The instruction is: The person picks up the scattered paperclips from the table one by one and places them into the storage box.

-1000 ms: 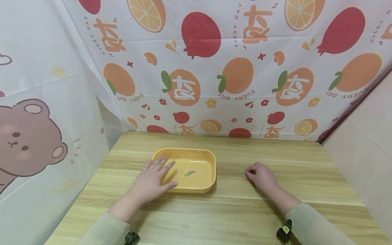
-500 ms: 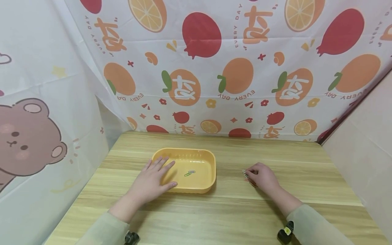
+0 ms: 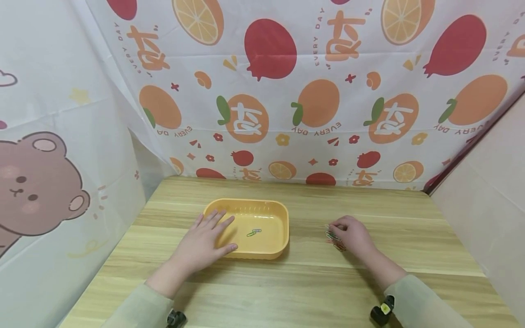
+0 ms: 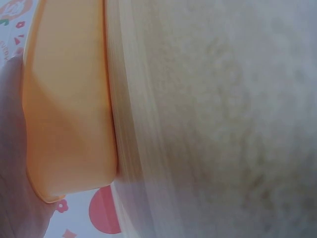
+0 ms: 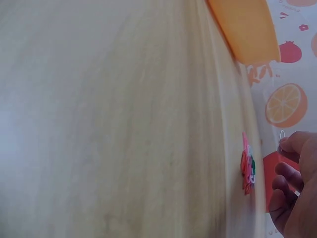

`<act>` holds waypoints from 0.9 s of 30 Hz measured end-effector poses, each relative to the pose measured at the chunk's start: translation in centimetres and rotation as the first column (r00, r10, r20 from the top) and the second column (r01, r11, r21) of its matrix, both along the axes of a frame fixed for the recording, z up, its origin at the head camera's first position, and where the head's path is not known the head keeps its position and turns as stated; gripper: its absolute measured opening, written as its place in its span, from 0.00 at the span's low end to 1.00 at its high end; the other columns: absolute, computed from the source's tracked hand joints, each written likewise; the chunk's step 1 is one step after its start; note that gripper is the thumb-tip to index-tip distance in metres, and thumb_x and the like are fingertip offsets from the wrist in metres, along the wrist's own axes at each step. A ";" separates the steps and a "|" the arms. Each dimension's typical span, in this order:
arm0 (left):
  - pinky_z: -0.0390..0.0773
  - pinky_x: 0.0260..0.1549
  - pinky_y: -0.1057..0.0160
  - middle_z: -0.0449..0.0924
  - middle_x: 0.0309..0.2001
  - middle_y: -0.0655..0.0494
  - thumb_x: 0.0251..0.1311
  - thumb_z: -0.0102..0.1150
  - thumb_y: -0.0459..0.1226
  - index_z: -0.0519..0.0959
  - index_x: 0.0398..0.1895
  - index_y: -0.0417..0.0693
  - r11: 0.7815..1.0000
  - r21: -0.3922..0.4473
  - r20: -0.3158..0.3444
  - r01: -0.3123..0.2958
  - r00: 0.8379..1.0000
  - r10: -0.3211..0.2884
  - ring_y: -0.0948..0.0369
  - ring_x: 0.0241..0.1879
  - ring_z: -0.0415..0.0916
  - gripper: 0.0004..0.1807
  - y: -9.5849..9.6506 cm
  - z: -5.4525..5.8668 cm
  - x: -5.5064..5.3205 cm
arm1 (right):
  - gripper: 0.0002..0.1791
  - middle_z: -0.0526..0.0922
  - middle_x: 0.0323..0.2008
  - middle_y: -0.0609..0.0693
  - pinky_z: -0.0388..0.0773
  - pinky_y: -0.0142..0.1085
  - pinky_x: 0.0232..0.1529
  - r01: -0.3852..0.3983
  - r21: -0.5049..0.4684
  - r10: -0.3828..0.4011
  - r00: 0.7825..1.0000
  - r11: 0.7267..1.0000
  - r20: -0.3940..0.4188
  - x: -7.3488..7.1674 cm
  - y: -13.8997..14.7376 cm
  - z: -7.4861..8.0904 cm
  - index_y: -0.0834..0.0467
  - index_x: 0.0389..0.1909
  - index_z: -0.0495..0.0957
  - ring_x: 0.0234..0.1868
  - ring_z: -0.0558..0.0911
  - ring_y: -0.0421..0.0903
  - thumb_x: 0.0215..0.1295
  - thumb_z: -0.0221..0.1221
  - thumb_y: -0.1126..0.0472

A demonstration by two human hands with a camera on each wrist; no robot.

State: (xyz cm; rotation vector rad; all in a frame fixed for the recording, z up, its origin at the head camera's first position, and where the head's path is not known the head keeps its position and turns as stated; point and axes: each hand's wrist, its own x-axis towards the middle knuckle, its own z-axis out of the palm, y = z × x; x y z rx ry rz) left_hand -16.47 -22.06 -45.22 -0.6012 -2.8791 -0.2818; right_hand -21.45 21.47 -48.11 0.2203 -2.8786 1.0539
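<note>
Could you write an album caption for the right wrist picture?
A right hand pinches a pale paper clip near colourful clips heaped on a wooden table.

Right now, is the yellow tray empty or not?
Not empty: the yellow tray holds a green paper clip and a pale one in the head view.

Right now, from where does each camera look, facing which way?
Head: on the head, facing forward and down at the tray; left hand and right hand show.
Left wrist: worn there, facing the tray's wall; left hand partly shows.
Right wrist: worn there, facing tabletop and paper clips; right hand shows.
All three share the tray.
</note>
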 end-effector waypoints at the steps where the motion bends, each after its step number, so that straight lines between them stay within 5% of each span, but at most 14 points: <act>1: 0.43 0.73 0.40 0.59 0.75 0.46 0.59 0.55 0.68 0.66 0.74 0.57 1.000 -0.002 0.002 -0.001 1.000 0.001 0.46 0.75 0.52 0.44 0.0 0.0 0.0 | 0.07 0.84 0.40 0.45 0.79 0.42 0.40 0.002 -0.003 -0.002 1.000 1.000 0.001 0.0 0.0 0.1 0.52 0.36 0.88 0.38 0.80 0.42 0.67 0.64 0.55; 27: 0.41 0.73 0.41 0.57 0.75 0.47 0.60 0.52 0.69 0.64 0.75 0.58 1.000 -0.017 0.017 -0.005 1.000 0.005 0.46 0.75 0.50 0.44 -0.1 0.1 0.1 | 0.12 0.82 0.45 0.48 0.79 0.39 0.35 -0.001 -0.156 0.009 0.999 0.988 0.049 -0.5 -4.3 2.3 0.51 0.43 0.87 0.39 0.78 0.46 0.68 0.63 0.49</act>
